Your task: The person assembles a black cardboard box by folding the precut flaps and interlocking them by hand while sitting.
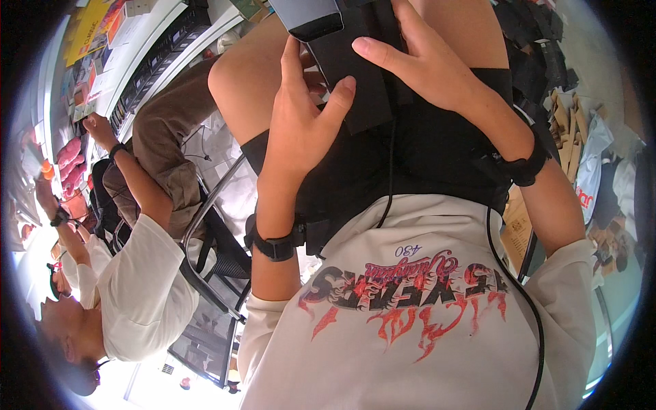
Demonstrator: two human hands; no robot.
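Note:
A black cardboard box (372,102) is held over my lap at the top of the view, cut off by the upper edge. Its upper left end (311,17) looks open, with a grey-blue inner face showing. My left hand (307,116) grips the box from the left, thumb on the face toward me and fingers partly behind it. From the right, my right hand (430,65) lays its thumb across the same face; its other fingers run along the far side and are partly out of sight.
A co-worker (143,287) sits close on my left on a metal-framed chair (219,205), facing shelves (147,51) of small boxes. Black pieces (540,61) lie piled at upper right, above cardboard strips (567,130) and a white plastic bag (593,164). A black cable (391,164) hangs over my lap.

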